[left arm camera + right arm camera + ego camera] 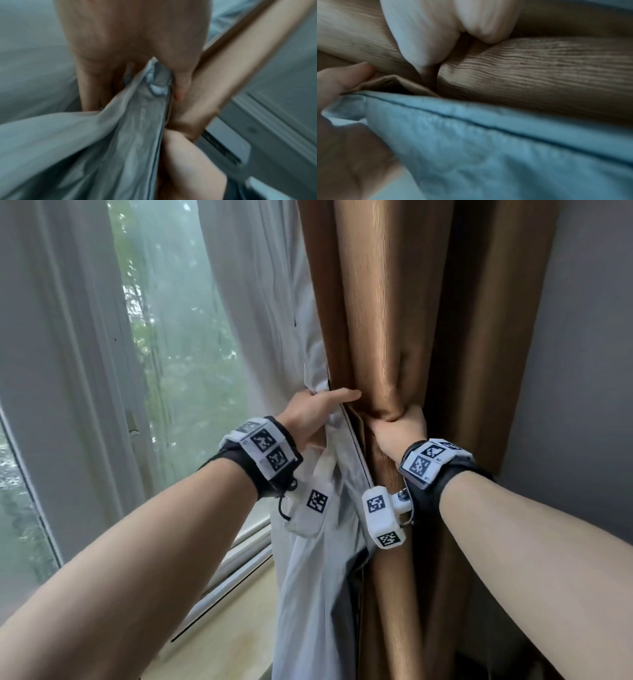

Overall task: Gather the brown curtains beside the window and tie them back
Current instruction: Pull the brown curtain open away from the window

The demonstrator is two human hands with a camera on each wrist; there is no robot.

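The brown curtain [387, 320] hangs in thick folds right of the window. My right hand [397, 429] grips a bunched fold of it at waist height, fingers wrapped round and hidden behind the cloth. In the right wrist view those fingers [423, 40] dig into the ribbed brown curtain [539, 70]. Just to the left, my left hand [315, 409] pinches the pale grey lining [318, 594] at its piped edge, thumb stretched toward the brown fold. The left wrist view shows the grey lining [137, 135] pinched under my left fingers [180, 81]. No tie-back is visible.
A sheer white curtain [253, 285] hangs over the window [178, 337] on the left. A pale sill [239, 628] runs below it. A grey wall [589, 371] closes in on the right of the brown folds.
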